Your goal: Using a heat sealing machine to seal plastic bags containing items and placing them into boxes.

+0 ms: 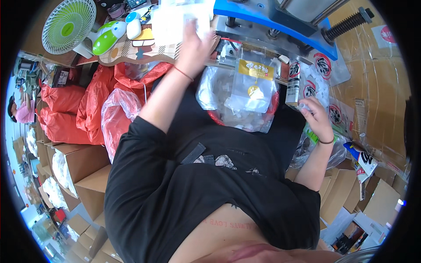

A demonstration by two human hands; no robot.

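Note:
My left hand (195,46) is over a stack of white, glossy sheets or bags (169,28) on the patterned table mat. Motion smears its fingers, so whether they grip a sheet is not clear. At the right, my right hand (317,117) is closed, fingertips pinched around something small and pale. Just beyond those fingertips is a cylindrical can (293,83) with a pale and dark label. Between my arms, a clear plastic pouch (254,90) with a gold band lies on top of a red-rimmed basket (215,117) full of clear plastic pieces.
A metal press with a blue plate (280,22) and a coil spring (348,27) stands ahead. Far left are a green-and-white fan (70,26) and red bags (90,101). Cardboard boxes (92,175) crowd the left, with another person (24,109) in the distance.

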